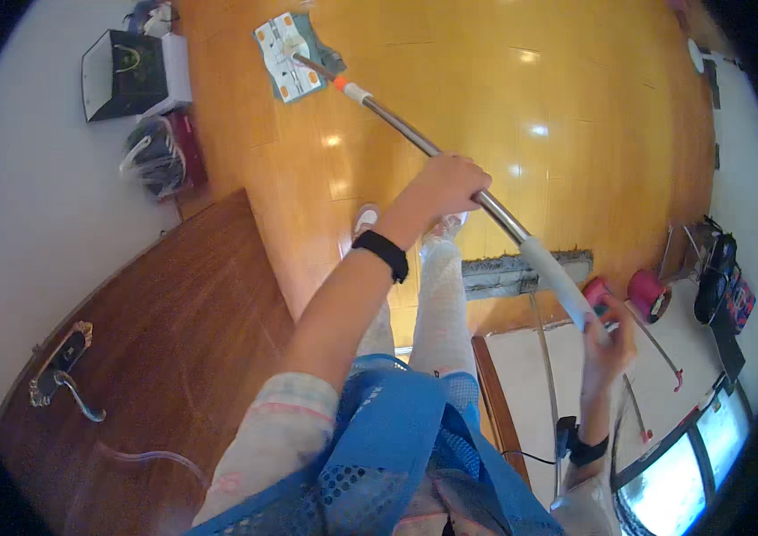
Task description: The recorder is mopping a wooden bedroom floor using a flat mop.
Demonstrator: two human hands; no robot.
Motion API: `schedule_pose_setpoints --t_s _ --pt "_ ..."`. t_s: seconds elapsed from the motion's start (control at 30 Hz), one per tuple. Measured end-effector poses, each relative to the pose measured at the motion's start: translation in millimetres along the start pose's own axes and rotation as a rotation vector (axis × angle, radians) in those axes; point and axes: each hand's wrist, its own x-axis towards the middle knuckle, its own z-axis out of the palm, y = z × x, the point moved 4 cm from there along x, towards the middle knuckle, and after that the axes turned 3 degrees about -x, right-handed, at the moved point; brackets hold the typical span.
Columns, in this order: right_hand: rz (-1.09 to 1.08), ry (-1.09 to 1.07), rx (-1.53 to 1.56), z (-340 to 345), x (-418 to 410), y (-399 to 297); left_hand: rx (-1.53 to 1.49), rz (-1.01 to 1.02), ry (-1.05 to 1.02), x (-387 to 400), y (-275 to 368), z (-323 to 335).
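Note:
A flat mop with a metal pole [405,127] runs slantwise across the view. My left hand [452,182] is closed around the middle of the pole. My right hand [610,345] grips the upper end, at the pale handle sleeve [556,278]. Far from me, the white mop plate [285,53] with orange corner spots lies on the wooden floor [553,87]. Grey-green cloth [315,43] shows beneath and beside the plate. An orange ring [340,82] and white collar sit low on the pole. Black bands circle both my wrists.
On the left stand a brown wooden door [171,348] with a metal handle [70,382], a black bag [127,74] and a red box [188,151]. A wide grey mop head [496,275] lies near my feet. Pink long-handled dustpans [647,295] and bags [720,281] are at right.

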Motion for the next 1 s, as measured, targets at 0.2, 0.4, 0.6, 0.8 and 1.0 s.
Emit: schedule_pose_setpoints --t_s 0.2,0.4,0.6,0.8,1.0 --pt "-0.339 -0.159 0.169 96.9 -74.1 -141.2 0.240 0.046 0.138 -129.7 -92.6 -65.8" --pt "-0.240 -0.830 0.293 237.7 -148.5 -235.8 0.441 -0.392 -0.022 -253.7 -123.4 -81.1" --pt "-0.128 -0.732 0.588 221.3 -159.6 -221.2 0.669 -0.494 0.138 -265.7 -65.2 -38.7" --pt "0.000 -0.613 0.409 189.2 -178.3 -73.7 0.512 -0.186 0.134 -199.1 15.9 60.7" --pt "0.391 -0.581 0.054 114.0 -345.5 152.4 0.150 0.115 -0.240 -191.8 167.6 286.9"
